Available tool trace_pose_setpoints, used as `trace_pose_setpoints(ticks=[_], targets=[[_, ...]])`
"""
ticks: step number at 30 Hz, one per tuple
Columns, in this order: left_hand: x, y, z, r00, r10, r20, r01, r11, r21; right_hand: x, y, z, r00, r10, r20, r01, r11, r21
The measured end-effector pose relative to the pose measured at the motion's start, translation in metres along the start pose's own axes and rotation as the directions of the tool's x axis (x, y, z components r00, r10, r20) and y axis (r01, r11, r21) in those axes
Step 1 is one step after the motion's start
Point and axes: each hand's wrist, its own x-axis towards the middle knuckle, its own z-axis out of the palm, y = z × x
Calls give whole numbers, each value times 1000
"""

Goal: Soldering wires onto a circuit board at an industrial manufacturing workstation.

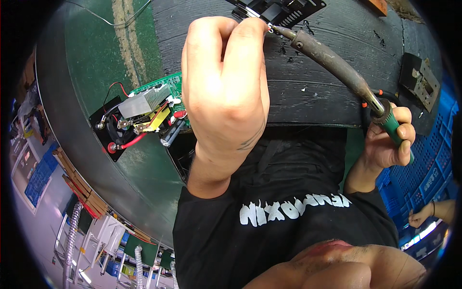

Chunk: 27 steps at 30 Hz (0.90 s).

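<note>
From where I stand, the person's right hand (pixel 391 137) is closed around the green handle of a soldering iron (pixel 337 65); the left hand (pixel 226 82) is curled with its fingers drawn together beside the iron's tip, though I cannot tell just what they grip; a black part (pixel 284 13) with slotted edges lies beyond those fingers, on the far side of the dark surface (pixel 313 108). The tip is right at a small, bright metal bit near that part, so I'd judge the join is in progress, not finished; whether any solder has flowed is too small to see. A green circuit board (pixel 168 85), left of the person, already carries a dull grey finned metal block (pixel 144 102), yellow-wrapped pieces and a thick, glossy red wire (pixel 133 141); it sits apart from the iron, untouched by the right hand. The iron's barrel is a bent, scuffed, brownish metal tube; the surface is black and grained, scarred and flecked with white; a worn, dark bracket-like piece (pixel 418 79), pierced with holes, rests toward the right.
</note>
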Motion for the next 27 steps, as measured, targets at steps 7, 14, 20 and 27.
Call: trace_pose_setpoints(ticks=[7,14,20,27], targets=[[-2,-1,-2,1000,-4,-1,4,1000,11,-2,4,0,1000,-4,-10,5,999,38],[0,-2,-3,1000,13,4,-13,999,33,0,4,-1,1000,2,18,-2,1000,28],[2,0,-1,1000,22,-6,-22,1000,17,0,0,-2,1000,1,5,-2,1000,19],[2,-1,-3,1000,24,9,-24,999,32,1,3,-1,1000,-3,26,3,1000,9]])
